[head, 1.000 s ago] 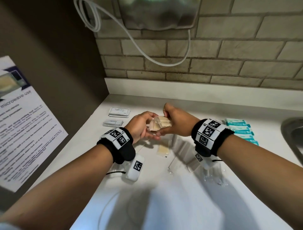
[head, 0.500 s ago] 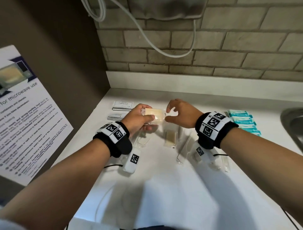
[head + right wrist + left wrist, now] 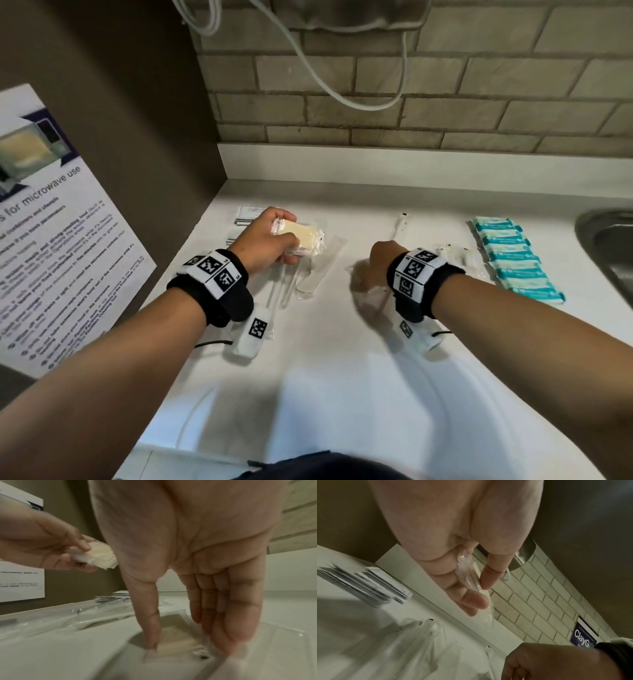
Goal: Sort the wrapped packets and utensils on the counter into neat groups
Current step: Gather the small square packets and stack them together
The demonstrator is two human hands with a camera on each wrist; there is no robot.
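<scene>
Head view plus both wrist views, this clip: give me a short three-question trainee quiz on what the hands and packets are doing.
1. True or false: the left hand holds a clear-wrapped packet.
2. The teal packets lie: A) by the sink, B) under the poster, C) in the right hand.
3. What do the right hand's fingers reach down onto?

Key: 1 true; 2 A; 3 a clear-wrapped packet on the counter.

Packet stacks [image 3: 251, 214] lie far left on the counter [image 3: 342, 377], wrapped utensils [image 3: 308, 270] in the middle, a packet row [image 3: 513, 260] right, beside the sink [image 3: 609, 246]
</scene>
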